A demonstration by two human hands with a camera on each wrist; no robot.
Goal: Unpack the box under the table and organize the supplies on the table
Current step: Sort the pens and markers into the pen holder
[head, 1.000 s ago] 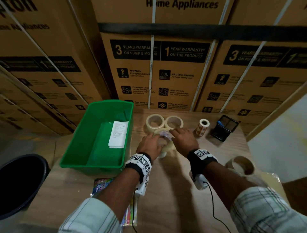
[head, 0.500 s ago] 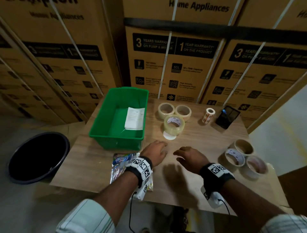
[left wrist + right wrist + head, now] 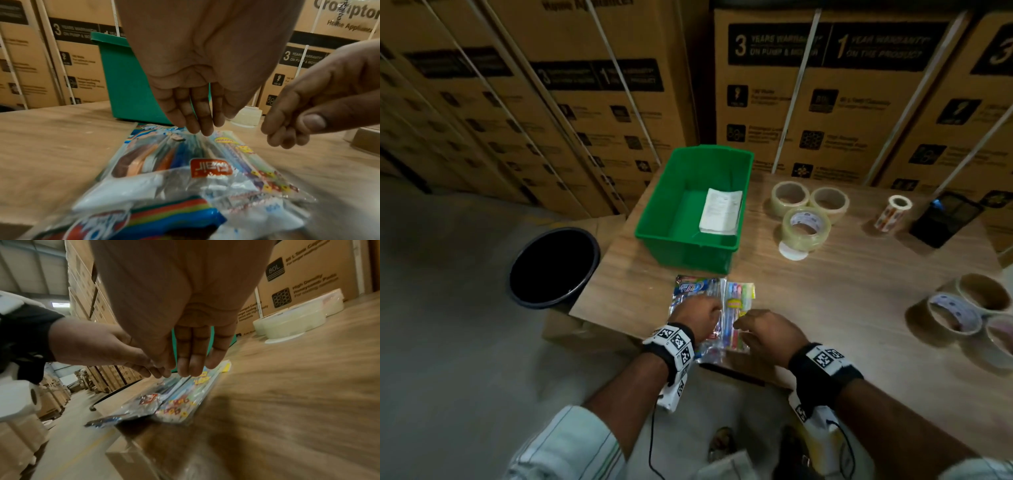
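Two clear packets of coloured pens lie side by side at the table's near left edge: a blue-labelled one [image 3: 693,291] [image 3: 152,162] and one with a yellow label [image 3: 739,296] [image 3: 185,400]. My left hand [image 3: 697,313] [image 3: 200,129] hangs over them, its straight fingertips touching the blue-labelled packet. My right hand [image 3: 760,325] [image 3: 189,369] hovers just above the yellow-labelled packet with its fingers loosely curled, holding nothing. A cardboard box [image 3: 571,329] [image 3: 127,457] shows under the table's left edge.
A green bin [image 3: 654,219] holding a folded paper [image 3: 720,211] stands right behind the packets. Three clear tape rolls [image 3: 805,224] sit mid-table, brown tape rolls [image 3: 955,313] at the right, a sticker roll [image 3: 893,212] and a black mesh holder [image 3: 945,219] at the back. A black bucket [image 3: 554,265] stands on the floor at left.
Both hands let go of the clear tape roll at the back, drew toward me and moved left onto the pen packets. The head view turned left and down.
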